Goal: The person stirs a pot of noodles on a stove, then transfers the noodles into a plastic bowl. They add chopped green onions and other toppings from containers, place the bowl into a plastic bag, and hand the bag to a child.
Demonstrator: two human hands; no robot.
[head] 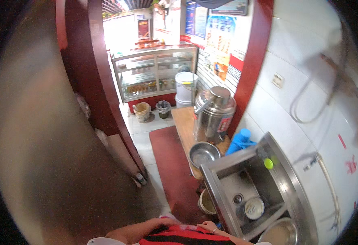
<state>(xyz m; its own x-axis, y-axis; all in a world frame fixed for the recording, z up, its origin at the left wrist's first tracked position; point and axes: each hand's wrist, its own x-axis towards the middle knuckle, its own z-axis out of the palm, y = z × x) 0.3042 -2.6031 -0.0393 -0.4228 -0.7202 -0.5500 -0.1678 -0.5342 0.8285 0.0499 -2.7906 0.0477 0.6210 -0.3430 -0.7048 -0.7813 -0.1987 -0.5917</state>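
Both of my hands are at the bottom of the view, close to my red and black clothing [185,235]. My left hand [165,221] lies at its left side, beside a pale item with pink or red on it [170,216]; its fingers are mostly hidden. To the right, my right hand [208,226] is at the upper edge of the clothing, with a bracelet on the wrist and the fingers bent. Whether it grips anything cannot be told. The steel sink [228,186] is just right of it, holding a white lidded or bowl-like container [254,208].
A large metal basin [280,234] sits by the sink. Beyond are a steel bowl [204,154], a steel urn [214,119] and a blue jug [240,142]. A bucket [207,202] stands below the sink beside a red mat [169,162]. A glass display case [156,73] stands past the doorway.
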